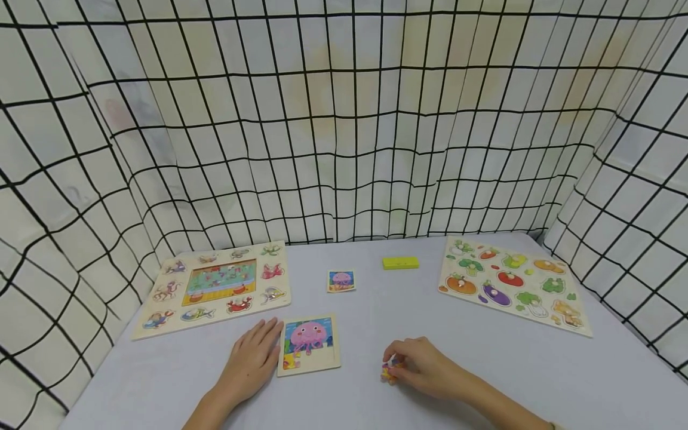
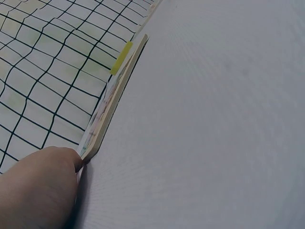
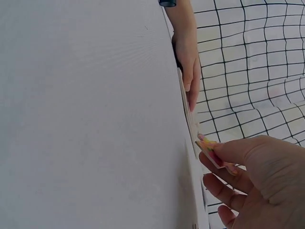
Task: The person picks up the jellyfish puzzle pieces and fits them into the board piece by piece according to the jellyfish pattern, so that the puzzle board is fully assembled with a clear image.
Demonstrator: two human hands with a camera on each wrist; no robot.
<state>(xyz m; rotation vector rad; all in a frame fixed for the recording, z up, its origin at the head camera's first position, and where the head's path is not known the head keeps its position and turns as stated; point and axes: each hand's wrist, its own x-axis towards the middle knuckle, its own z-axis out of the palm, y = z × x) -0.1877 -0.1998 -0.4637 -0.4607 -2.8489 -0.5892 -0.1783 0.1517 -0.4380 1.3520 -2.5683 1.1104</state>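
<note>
Between thumb and fingers my right hand point(image 1: 427, 365) pinches a small colourful jigsaw puzzle piece point(image 3: 215, 151), held over the table to the right of a jigsaw board. That square board point(image 1: 322, 360) has a wooden frame and a pink jellyfish picture; bare wood shows at its lower right, and a yellow-orange patch fills its lower left. Flat on the table lies my left hand point(image 1: 249, 359), fingers straight, with its fingertips at the board's left edge. In the left wrist view only part of that hand point(image 2: 40, 186) shows, beside the board's edge point(image 2: 116, 102).
Behind the board is a small jellyfish picture card point(image 1: 341, 280), with a yellow block point(image 1: 400, 263) to its right. A sea-animal puzzle board point(image 1: 215, 313) lies at the left, a vegetable puzzle board point(image 1: 502, 280) at the right. Black netting over white cloth point(image 1: 344, 137) surrounds the table.
</note>
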